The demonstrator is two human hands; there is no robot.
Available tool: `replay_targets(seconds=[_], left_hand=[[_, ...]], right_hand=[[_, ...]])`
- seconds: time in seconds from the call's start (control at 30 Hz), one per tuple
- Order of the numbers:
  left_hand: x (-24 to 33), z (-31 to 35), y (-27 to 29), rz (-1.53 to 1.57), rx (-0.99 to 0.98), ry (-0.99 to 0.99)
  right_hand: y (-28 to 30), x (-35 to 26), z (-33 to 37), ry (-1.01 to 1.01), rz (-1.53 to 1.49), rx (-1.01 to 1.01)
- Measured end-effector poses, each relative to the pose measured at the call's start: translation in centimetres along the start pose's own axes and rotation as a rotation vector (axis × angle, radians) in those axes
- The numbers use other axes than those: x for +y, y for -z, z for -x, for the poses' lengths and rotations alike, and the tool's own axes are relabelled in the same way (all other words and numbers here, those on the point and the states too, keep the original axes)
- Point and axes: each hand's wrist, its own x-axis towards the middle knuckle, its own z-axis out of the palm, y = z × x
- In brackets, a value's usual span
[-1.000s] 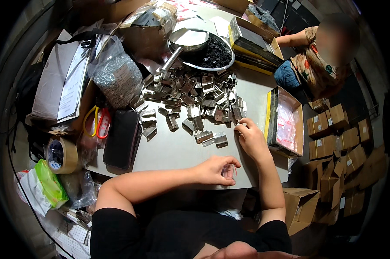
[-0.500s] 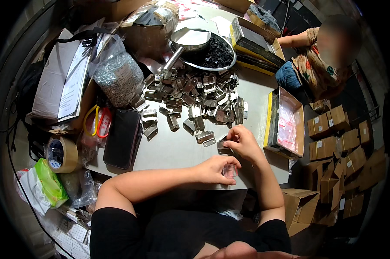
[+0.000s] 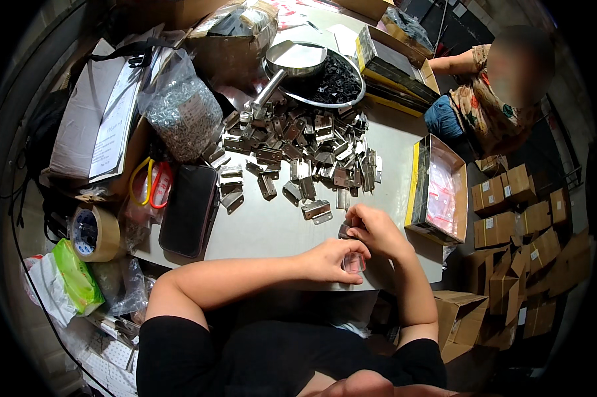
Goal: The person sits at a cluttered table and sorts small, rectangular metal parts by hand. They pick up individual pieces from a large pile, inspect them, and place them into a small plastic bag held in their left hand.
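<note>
The table (image 3: 265,228) fills the middle of the view, crowded at its far side; a second person (image 3: 490,99) sits beyond its right corner, beside stacked cartons (image 3: 516,212); an open box (image 3: 437,192) of clear packets stands at the right edge; a bowl (image 3: 325,79) of dark parts and a scoop (image 3: 292,63) sit at the far end; a bag of screws (image 3: 182,116) lies to the left, a phone (image 3: 189,208) and a tape roll (image 3: 93,231) nearer; a heap of hinges (image 3: 305,149) spreads across the middle, one stray hinge (image 3: 317,210) closest to the hands. A second ago the right hand (image 3: 374,228) was out at the heap's near edge; it has since drawn back to the table's front edge and now meets the left hand (image 3: 331,259), so a piece seems to have been fetched for packing; the right hand's fingers are pinched on a small metal part (image 3: 345,231), mostly hidden; the left hand grips a small clear bag (image 3: 354,263), held just below that part, at the near edge.
</note>
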Motion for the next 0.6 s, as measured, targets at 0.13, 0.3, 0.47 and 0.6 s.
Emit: replay_targets(seconds=[0.13,0.3,0.47,0.6], left_hand=[[-0.1,0.0,0.0,-0.020,0.007,-0.024],[0.4,0.0,0.3,-0.008,-0.018,0.021],[0.2,0.0,0.2,0.033,-0.019,0.036],[0.6,-0.1,0.4,0.014,-0.017,0.044]], right_hand=[[0.8,-0.2,-0.2,0.098,0.148,-0.084],[3.4,-2.6,-1.7,0.167,0.369,0.026],[3.5,-3.3,-4.6,0.310,0.525,0.015],[2.9,-0.9,-4.6,0.259,0.593,-0.012]])
